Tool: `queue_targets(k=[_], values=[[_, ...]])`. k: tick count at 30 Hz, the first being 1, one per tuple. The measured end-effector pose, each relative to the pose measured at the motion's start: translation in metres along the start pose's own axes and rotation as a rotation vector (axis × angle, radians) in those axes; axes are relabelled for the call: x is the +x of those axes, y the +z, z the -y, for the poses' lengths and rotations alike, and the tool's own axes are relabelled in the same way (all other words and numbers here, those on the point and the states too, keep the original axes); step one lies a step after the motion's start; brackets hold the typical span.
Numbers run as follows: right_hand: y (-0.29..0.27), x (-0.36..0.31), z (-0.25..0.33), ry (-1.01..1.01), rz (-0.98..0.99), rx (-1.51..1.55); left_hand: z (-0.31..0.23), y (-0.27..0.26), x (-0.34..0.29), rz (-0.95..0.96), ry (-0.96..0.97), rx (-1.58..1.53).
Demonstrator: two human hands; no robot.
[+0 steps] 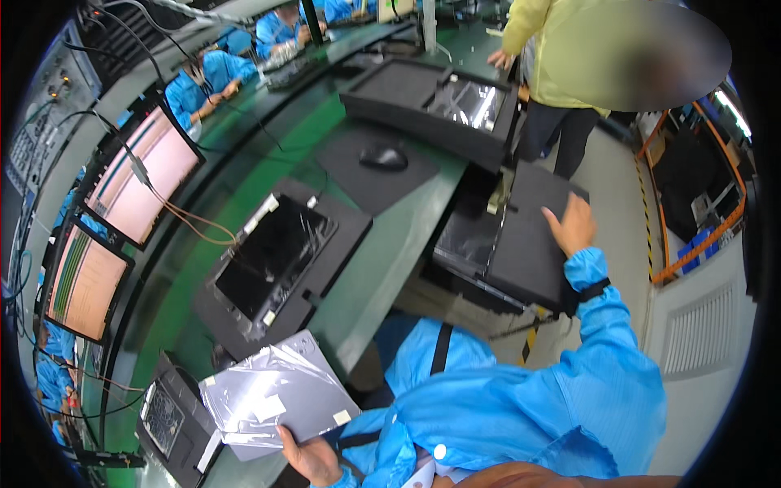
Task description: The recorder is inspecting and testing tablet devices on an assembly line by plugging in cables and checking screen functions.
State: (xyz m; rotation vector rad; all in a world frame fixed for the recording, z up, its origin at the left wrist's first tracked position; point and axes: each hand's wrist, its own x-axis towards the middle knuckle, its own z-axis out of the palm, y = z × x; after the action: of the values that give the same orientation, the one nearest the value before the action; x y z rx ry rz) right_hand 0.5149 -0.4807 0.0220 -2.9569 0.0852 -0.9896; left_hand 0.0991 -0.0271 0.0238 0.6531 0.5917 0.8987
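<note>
My left hand [311, 457], low in the view, grips a flat grey tablet [313, 398] by its near edge. Clear plastic film and small pale labels cover the tablet's back, and a camera bump shows in its far corner. On the right, my right hand [576, 228] is at the edge of a black foam panel [537, 220], thumb spread apart from the fingers. Beside that panel, a dark film-covered screen [468, 236] lies in the same tray. A dark tablet [277, 256] sits face up in a black foam holder [346, 244] on the green bench.
A black mouse [383, 158] rests on a dark mat. Beyond it stands a black foam tray [390, 89] with a film-wrapped device. Two monitors [142, 175] and cables line the left. Another foam holder [183, 435] lies lower left. A person in yellow [561, 49] stands far right.
</note>
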Motion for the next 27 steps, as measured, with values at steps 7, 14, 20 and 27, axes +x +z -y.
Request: queue_targets(k=[7,14,20,27], values=[[0.037,-0.018,-0.112,0.64,0.49,0.598,-0.004,0.0,-0.008,-0.05,-0.131,0.008],[0.05,-0.006,-0.146,0.825,0.569,1.027,0.001,-0.016,0.008,0.024,-0.065,-0.191],[0.023,0.013,-0.174,0.727,0.314,1.248,-0.032,-0.042,-0.019,0.201,-0.004,-0.353],[0.041,0.072,-0.163,-0.259,0.213,1.268,-0.061,-0.12,-0.058,0.023,0.237,-0.398]])
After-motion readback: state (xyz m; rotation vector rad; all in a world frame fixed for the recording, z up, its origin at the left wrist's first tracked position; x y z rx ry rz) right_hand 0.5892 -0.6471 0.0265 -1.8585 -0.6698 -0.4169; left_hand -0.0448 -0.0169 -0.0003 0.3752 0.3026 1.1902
